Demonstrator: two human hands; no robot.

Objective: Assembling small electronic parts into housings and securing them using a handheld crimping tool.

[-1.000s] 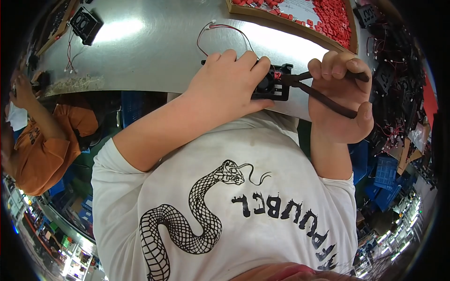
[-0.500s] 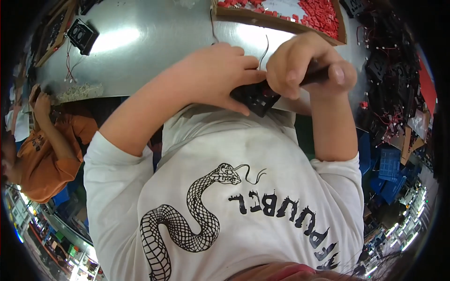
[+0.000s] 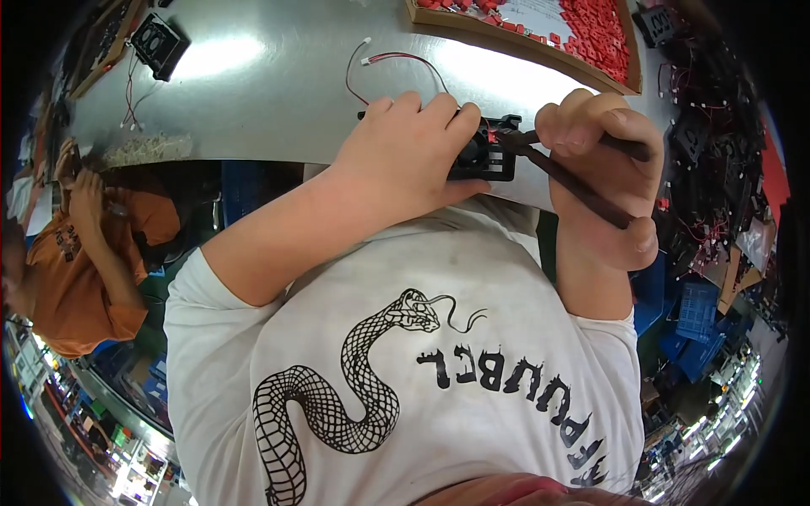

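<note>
My left hand (image 3: 403, 152) is closed over a black plastic housing (image 3: 500, 166) at the table's front edge, its thumb along the near side. Much of the housing is hidden under my fingers. In my right hand (image 3: 609, 152) is a pair of pliers (image 3: 582, 181) with dark handles spread apart. The pliers' jaws reach the right part of the housing, at a small red piece (image 3: 492, 136). Whether the jaws grip that piece I cannot tell. Thin red and black wires (image 3: 413, 57) with white connectors run over the table behind my left hand.
A cardboard tray (image 3: 523, 40) of small red parts lies at the back. Another black housing (image 3: 158, 46) with wires sits at the back left. Several black housings (image 3: 693, 135) are heaped on the right, near blue crates (image 3: 699, 305). A person in orange (image 3: 93, 270) works at the left.
The housing now lies flatter, more of it showing on the right. My right hand has turned and opened the pliers' handles, bringing the jaws into view. The wires and connectors show more.
</note>
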